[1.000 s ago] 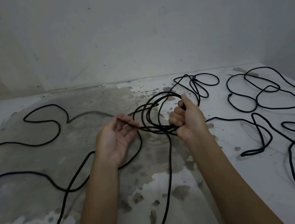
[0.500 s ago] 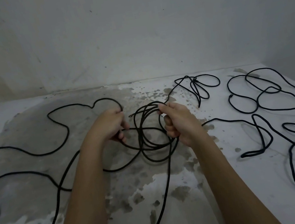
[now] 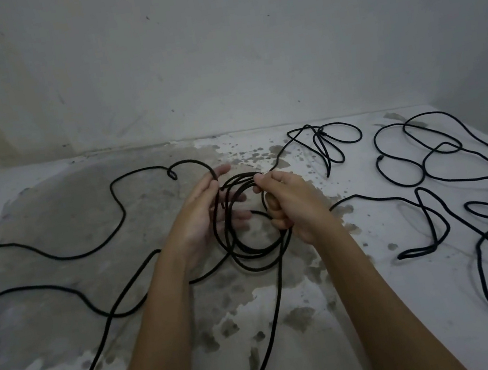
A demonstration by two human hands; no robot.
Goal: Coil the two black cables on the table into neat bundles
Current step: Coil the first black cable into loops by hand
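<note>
right hand (image 3: pixel 293 205) is curled round the right side of the coil (image 3: pixel 254 252), top loops pinched by thumb and forefinger. left hand (image 3: pixel 200 221) is held nearly flat behind the coil's left side, fingers straight, 1 strand carried in the notch between thumb and forefinger. coil is held at frame centre over the stained table (image 3: pixel 391 338); contact with the top cannot be told. uncoiled run of cable 1 (image 3: pixel 70 257) is spread over the left half and lower centre. cable 2 (image 3: pixel 427 114) lies loose at the right, well apart from both hands.

Perhaps a bare utility room: stained wall (image 3: pixel 215 60), worn painted table (image 3: pixel 370 309).
</note>
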